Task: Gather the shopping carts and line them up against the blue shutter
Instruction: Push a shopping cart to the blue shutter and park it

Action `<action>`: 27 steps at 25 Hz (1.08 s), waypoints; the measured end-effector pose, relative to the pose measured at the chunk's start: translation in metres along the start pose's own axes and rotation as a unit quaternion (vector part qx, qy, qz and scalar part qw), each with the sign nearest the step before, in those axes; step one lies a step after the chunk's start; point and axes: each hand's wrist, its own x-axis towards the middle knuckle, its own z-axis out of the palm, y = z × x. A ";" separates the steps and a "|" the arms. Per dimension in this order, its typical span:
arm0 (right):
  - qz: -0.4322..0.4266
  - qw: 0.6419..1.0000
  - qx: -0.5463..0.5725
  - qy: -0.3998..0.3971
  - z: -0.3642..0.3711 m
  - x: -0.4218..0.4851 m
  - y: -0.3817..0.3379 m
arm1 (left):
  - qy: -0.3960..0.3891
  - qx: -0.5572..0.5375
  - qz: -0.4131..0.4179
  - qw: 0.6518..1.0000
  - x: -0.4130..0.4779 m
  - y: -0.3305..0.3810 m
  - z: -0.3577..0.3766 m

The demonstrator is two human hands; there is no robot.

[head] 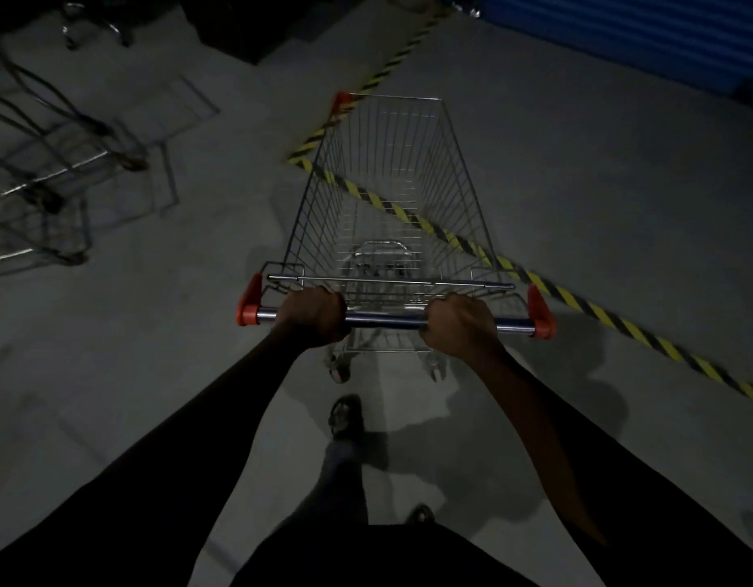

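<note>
Other carts [49, 175] are seen blurred at the far left, well apart from the one in hand. The left hand [313, 317] is wrapped around the handle bar [387, 320]; the right hand [459, 326] is wrapped around it too, each grip closed on the bar. The shopping cart [387, 184] stretches straight ahead, astride the striped floor tape [578, 302]. The blue shutter [645, 31] lies ahead and rightward, nearer the right hand, so a rightward swing is judged necessary.
</note>
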 end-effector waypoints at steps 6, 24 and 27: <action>-0.011 1.000 0.015 0.005 -0.027 0.149 -0.009 | 0.026 -0.002 -0.043 0.999 0.097 -0.084 -0.019; -0.022 1.000 0.005 0.010 -0.098 0.533 0.034 | 0.003 -0.011 -0.052 0.999 0.441 -0.266 -0.104; -0.013 1.000 0.022 -0.005 -0.115 0.605 0.053 | 0.006 0.000 -0.040 0.999 0.513 -0.291 -0.125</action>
